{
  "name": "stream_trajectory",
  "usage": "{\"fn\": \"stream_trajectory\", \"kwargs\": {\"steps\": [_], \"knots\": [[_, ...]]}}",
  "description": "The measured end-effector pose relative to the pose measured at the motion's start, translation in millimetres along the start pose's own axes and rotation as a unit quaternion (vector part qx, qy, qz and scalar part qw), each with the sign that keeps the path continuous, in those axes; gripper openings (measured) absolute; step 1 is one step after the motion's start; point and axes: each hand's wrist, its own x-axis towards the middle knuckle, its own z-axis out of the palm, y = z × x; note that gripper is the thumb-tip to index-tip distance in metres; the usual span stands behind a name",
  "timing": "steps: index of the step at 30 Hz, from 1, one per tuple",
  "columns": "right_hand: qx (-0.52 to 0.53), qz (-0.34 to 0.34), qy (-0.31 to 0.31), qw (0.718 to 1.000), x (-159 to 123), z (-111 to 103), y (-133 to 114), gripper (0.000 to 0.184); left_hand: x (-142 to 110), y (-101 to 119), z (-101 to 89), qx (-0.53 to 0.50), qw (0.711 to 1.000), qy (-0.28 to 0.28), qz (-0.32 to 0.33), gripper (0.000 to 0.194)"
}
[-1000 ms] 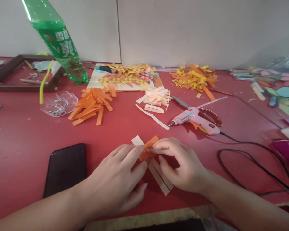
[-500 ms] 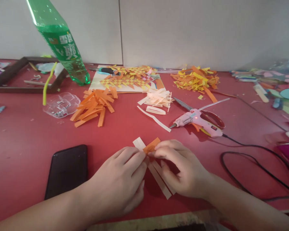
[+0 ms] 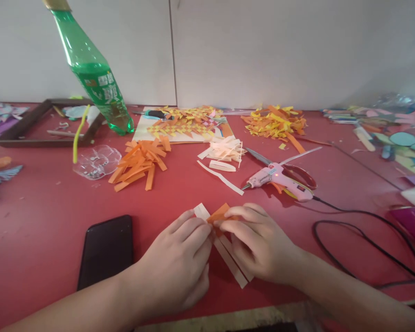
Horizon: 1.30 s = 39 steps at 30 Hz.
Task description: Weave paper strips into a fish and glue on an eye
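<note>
Close to the table's front edge, my left hand (image 3: pixel 181 258) and my right hand (image 3: pixel 263 244) meet over crossed paper strips. An orange paper strip (image 3: pixel 218 213) lies across pale cream paper strips (image 3: pixel 230 260), one cream end poking out at the upper left and two long ends running down to the right. Left fingers are closed on the strips near the crossing. With thumb and fingertips, my right hand pinches the orange strip. The exact crossing point is hidden under my fingertips.
Beyond my hands lie an orange strip pile (image 3: pixel 141 161), a cream strip pile (image 3: pixel 224 150) and a pink glue gun (image 3: pixel 280 177) by scissors (image 3: pixel 299 175). A phone (image 3: pixel 105 249) rests left. Farther back stand a green bottle (image 3: pixel 98 83) and a dark frame (image 3: pixel 38 120).
The view has tilted up slightly and shifted, so the table items sit lower in the picture. My hands remain at the crossing, with the right fingers a little farther over the orange strip.
</note>
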Motion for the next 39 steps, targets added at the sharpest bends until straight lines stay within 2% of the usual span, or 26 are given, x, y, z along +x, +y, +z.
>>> {"fn": "stream_trajectory", "kwargs": {"steps": [3, 6, 9, 14, 17, 20, 23, 26, 29, 34, 36, 39], "knots": [[-0.019, 0.050, 0.014, 0.998, 13.7, -4.8, 5.9, 0.021, 0.1, -0.9, 0.4, -0.001, 1.000, 0.003, -0.002, 0.029], [-0.092, 0.079, 0.010, 0.993, 36.2, -7.2, 21.0, 0.015, -0.2, -2.7, 1.2, 0.007, 1.000, 0.006, 0.007, 0.034], [-0.139, 0.113, -0.021, 0.984, 59.8, -0.3, 40.9, 0.019, -0.5, -4.9, 1.8, 0.014, 0.999, 0.017, 0.025, 0.038], [-0.118, 0.131, -0.049, 0.983, 84.9, 14.4, 58.0, 0.024, 0.4, -6.7, 0.4, 0.013, 0.999, 0.020, 0.033, 0.036], [-0.092, 0.145, -0.032, 0.985, 86.4, 4.0, 46.0, 0.018, 0.1, -7.0, 0.6, 0.004, 1.000, 0.009, 0.029, 0.038], [-0.042, 0.179, -0.021, 0.983, 74.2, -15.1, 21.9, 0.011, -0.6, -7.6, 2.3, 0.003, 0.999, 0.009, 0.033, 0.038], [0.127, 0.281, -0.073, 0.949, 52.1, -23.4, 1.1, 0.013, -0.7, -7.4, 4.2, 0.008, 0.999, 0.011, 0.034, 0.038], [0.162, 0.326, -0.117, 0.924, 30.7, -17.5, -6.5, 0.011, -0.9, -6.1, 5.2, 0.007, 1.000, 0.007, 0.022, 0.035], [0.136, 0.294, -0.137, 0.936, 17.7, -10.1, -4.3, 0.010, -0.8, -4.4, 4.7, 0.009, 1.000, 0.008, 0.016, 0.033], [0.114, 0.202, -0.086, 0.969, 11.4, -11.0, 4.6, 0.008, 1.6, -4.0, 2.4, 0.016, 0.999, 0.022, 0.022, 0.030], [0.139, 0.135, -0.078, 0.978, 10.3, -13.8, 9.5, 0.014, 2.4, -4.3, 2.1, 0.020, 0.999, 0.027, 0.022, 0.031], [0.157, 0.051, -0.103, 0.981, 8.4, -18.3, 17.7, 0.025, 2.5, -4.7, 2.5, 0.024, 0.999, 0.028, 0.022, 0.033]]}}
